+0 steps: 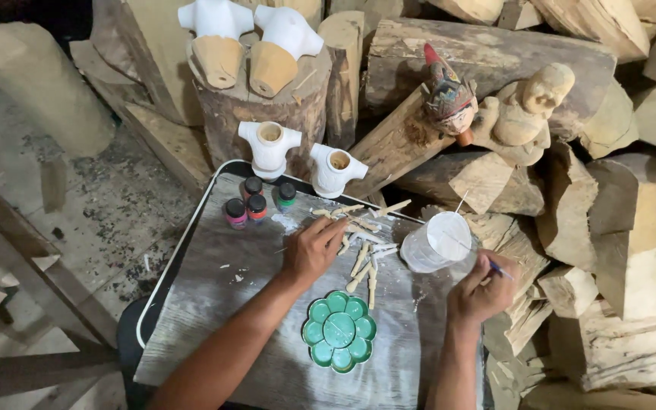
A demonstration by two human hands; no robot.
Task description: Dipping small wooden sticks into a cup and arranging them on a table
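Small carved wooden sticks lie in a loose heap near the far middle of the grey board, and the left hand reaches into this heap. The left forearm comes from the lower left and goes diagonally up over the board. The fingers are curled down with the tips on the nearest sticks, but I cannot tell whether they really grip one.

The right hand is at the right edge of the board, with the wrist coming straight up from the bottom. Its fingers are closed around a thin paintbrush, whose tip points to the right and up. Just beside this hand, to the left and farther away, lies a clear plastic cup on its side, with a thin stick inside it.

Between the two forearms, near the front of the board, sits a green flower-shaped palette. Four small paint bottles stand together at the far left corner. Two white-painted wooden torso figures stand just beyond the far edge, touching or almost touching it.

The left half of the board is bare. On the right and behind, split logs are stacked close to the board. A painted puppet head and an unpainted carved figure lean on these logs.
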